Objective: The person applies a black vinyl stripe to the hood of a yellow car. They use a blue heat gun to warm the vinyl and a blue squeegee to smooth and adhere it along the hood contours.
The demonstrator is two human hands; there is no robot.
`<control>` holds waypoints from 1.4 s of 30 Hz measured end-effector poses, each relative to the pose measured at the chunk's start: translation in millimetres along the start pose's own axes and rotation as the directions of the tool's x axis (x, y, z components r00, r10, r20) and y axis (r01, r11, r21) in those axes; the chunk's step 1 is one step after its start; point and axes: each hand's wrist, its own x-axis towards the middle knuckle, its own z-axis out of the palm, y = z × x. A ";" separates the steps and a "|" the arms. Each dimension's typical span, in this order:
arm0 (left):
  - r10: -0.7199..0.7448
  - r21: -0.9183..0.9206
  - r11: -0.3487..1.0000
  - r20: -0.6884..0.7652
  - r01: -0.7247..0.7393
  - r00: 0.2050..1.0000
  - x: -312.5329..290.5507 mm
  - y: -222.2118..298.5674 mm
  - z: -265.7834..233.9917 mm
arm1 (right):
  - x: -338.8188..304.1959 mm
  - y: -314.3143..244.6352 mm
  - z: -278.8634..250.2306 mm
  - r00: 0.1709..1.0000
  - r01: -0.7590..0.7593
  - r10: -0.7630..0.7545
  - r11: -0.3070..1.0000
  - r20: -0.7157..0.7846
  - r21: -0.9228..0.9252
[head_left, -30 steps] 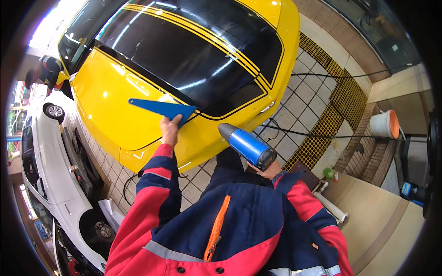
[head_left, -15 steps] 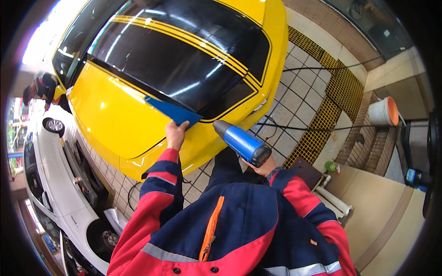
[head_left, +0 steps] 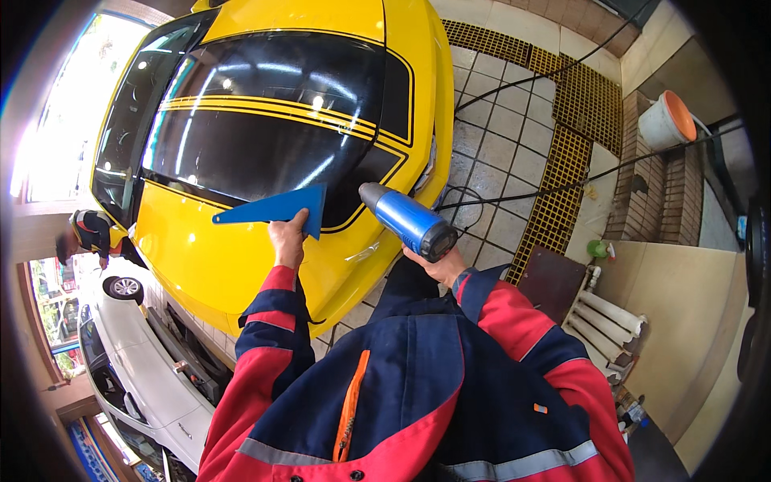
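Observation:
My left hand (head_left: pixel 287 241) is closed on the wide end of a blue triangular squeegee (head_left: pixel 269 207), whose narrow tip points left. The squeegee lies over the edge between the yellow panel and the glossy black panel of a yellow car (head_left: pixel 201 253); whether it touches the surface, I cannot tell. My right hand (head_left: pixel 443 268) grips a blue heat gun (head_left: pixel 401 217) with a dark nozzle. Its grip is mostly hidden under the body. The nozzle faces the car's corner, just right of the squeegee and apart from it.
A white car (head_left: pixel 152 337) stands at the left, with another person (head_left: pixel 92 233) bending beyond it. Black cables (head_left: pixel 554 189) cross the tiled floor and yellow grating (head_left: pixel 554 157) at right. A white bucket (head_left: pixel 658 124), a green spray bottle (head_left: pixel 598 249) and white pipes (head_left: pixel 606 317) are also there.
My left hand has turned the squeegee, so its tip now points left and its wide end stands upright. The heat gun stays held near the car's corner. My view has shifted.

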 end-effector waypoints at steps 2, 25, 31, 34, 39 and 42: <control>0.032 -0.043 0.999 0.041 -0.031 0.999 7.4 13.5 10.2 | 6.4 -6.3 1.6 0.999 -0.006 0.008 0.999 -0.042 0.034; 0.304 0.466 0.669 0.538 -0.579 0.786 126.0 -58.6 37.0 | 64.3 34.4 6.5 0.997 -0.075 0.077 0.988 0.011 -0.134; 0.376 0.575 0.447 0.574 -0.685 0.728 119.3 -56.4 63.1 | 69.6 29.4 -5.3 0.993 -0.065 0.064 0.998 -0.097 -0.009; 0.344 0.597 0.464 0.560 -0.655 0.754 103.5 -24.8 71.8 | 81.9 27.0 -17.7 0.995 -0.003 -0.003 0.998 -0.096 -0.061; 0.128 0.302 0.921 0.362 -0.246 0.923 98.3 24.5 70.2 | 90.3 30.7 -31.5 0.989 -0.150 0.149 0.983 0.017 0.107; 0.190 0.257 0.930 0.276 -0.263 0.942 118.1 31.5 72.8 | 97.5 37.1 -22.9 0.993 -0.120 0.120 0.988 0.004 0.093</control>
